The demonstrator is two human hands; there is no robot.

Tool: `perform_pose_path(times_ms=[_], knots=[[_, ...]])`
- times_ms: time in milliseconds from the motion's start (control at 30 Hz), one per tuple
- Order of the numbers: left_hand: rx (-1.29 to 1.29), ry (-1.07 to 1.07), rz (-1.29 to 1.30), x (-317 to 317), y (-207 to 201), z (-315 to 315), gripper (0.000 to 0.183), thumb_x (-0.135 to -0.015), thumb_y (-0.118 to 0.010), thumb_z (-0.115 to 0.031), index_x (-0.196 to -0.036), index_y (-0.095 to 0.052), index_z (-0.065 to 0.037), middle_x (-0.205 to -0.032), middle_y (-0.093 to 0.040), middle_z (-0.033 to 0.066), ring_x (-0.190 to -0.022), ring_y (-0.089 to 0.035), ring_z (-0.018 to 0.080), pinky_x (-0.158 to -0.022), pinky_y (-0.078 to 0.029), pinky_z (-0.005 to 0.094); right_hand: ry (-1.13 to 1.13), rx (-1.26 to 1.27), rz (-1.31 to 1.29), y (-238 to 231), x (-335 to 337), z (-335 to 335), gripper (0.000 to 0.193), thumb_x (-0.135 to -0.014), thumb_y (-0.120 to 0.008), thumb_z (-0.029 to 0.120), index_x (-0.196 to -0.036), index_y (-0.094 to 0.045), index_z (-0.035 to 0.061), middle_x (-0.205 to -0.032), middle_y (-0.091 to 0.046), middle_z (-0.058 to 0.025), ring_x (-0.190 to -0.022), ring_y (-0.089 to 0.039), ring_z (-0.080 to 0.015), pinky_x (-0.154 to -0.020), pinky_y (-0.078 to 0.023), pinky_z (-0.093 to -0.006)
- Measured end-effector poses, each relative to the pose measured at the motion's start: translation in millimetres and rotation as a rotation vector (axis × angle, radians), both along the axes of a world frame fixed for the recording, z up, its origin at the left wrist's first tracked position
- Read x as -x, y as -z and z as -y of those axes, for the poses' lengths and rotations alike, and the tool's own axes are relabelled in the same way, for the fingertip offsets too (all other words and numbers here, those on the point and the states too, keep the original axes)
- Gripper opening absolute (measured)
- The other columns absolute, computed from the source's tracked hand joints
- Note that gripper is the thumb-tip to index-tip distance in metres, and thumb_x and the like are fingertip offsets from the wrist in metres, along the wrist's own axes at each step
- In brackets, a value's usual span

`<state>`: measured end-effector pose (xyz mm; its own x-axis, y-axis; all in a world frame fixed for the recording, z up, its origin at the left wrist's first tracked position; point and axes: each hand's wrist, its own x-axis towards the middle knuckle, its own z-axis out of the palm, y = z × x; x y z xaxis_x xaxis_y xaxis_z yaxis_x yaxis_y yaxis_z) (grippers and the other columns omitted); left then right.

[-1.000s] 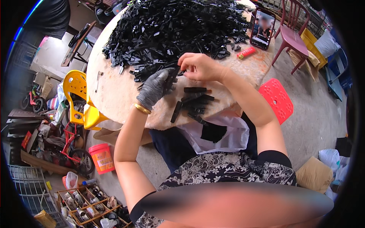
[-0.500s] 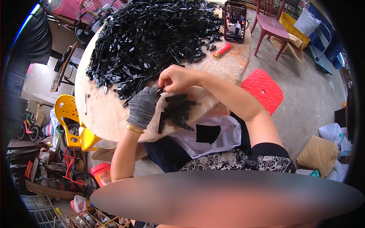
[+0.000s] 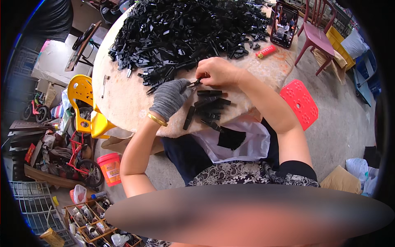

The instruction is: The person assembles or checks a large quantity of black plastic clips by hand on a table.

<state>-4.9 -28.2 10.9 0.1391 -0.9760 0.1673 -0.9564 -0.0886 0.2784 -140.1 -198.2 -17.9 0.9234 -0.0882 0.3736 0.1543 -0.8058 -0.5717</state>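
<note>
My left hand [image 3: 170,98], in a grey knitted glove with a gold bangle at the wrist, is closed on a small black plastic piece [image 3: 193,84]. My right hand [image 3: 219,71] is bare, its fingertips pinched at the other end of that piece. Both hands meet just above the pale, fuzzy tabletop [image 3: 123,101]. Beyond them spreads a large heap of black plastic pieces [image 3: 177,37]. Closer to me, a loose cluster of longer black plastic pieces [image 3: 210,108] lies at the table's near edge. The exact shape of the held piece is partly covered by my fingers.
A phone [image 3: 284,25] stands at the far right of the table beside a red lighter-like tube [image 3: 265,52]. A white bag [image 3: 257,142] covers my lap. Round the table are a red stool [image 3: 300,103], a yellow chair [image 3: 80,99] and a maroon chair [image 3: 317,41].
The whole view has shifted, so the table appears farther up and right. My hands stay together, slightly more apart, and the small black piece between them now shows.
</note>
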Motion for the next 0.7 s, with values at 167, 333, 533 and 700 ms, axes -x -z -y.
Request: perform_pose_path(times_ms=[167, 333, 533, 700], knots=[[-0.042, 0.008, 0.085, 4.0, -8.8, 4.7, 0.023, -0.079, -0.064, -0.027, -0.089, -0.067, -0.007, -0.075, -0.064, 0.0158, -0.070, -0.061, 0.0329, -0.062, -0.049, 0.0390, -0.010, 0.005, 0.009, 0.6, 2.0, 1.1, 0.014, -0.071, -0.063, 0.010, -0.082, -0.066, 0.0028, -0.080, -0.060, -0.0100, -0.075, -0.061, -0.0251, -0.067, -0.049, -0.0337], [-0.146, 0.035, 0.162, 1.7, -20.8, 10.7, 0.025, -0.080, -0.062, -0.031, -0.088, -0.068, -0.009, -0.076, -0.064, 0.0156, -0.071, -0.062, 0.0332, -0.064, -0.049, 0.0404, -0.051, -0.002, 0.023, -1.4, 1.2, -1.2, 0.013, -0.071, -0.063, 0.010, -0.082, -0.066, 0.0032, -0.079, -0.060, -0.0100, -0.074, -0.061, -0.0251, -0.067, -0.049, -0.0336], [-0.334, 0.084, 0.362, 6.4, -35.4, 25.5, 0.022, -0.080, -0.059, -0.028, -0.090, -0.067, -0.011, -0.076, -0.064, 0.0137, -0.072, -0.062, 0.0325, -0.064, -0.049, 0.0418, -0.051, -0.014, -0.036, -5.4, 1.8, -5.5, 0.014, -0.071, -0.062, 0.013, -0.080, -0.066, 0.0039, -0.082, -0.061, -0.0111, -0.082, -0.060, -0.0292, -0.073, -0.048, -0.0373], [-0.398, 0.144, 0.397, 5.1, -29.1, 46.7, 0.021, -0.079, -0.058, -0.026, -0.089, -0.066, -0.009, -0.075, -0.063, 0.0156, -0.071, -0.062, 0.0338, -0.063, -0.049, 0.0422, -0.081, 0.023, -0.006, -5.7, 1.9, -6.8, 0.018, -0.072, -0.063, 0.015, -0.087, -0.064, 0.0048, -0.086, -0.060, -0.0122, -0.085, -0.060, -0.0309, -0.075, -0.048, -0.0391]])
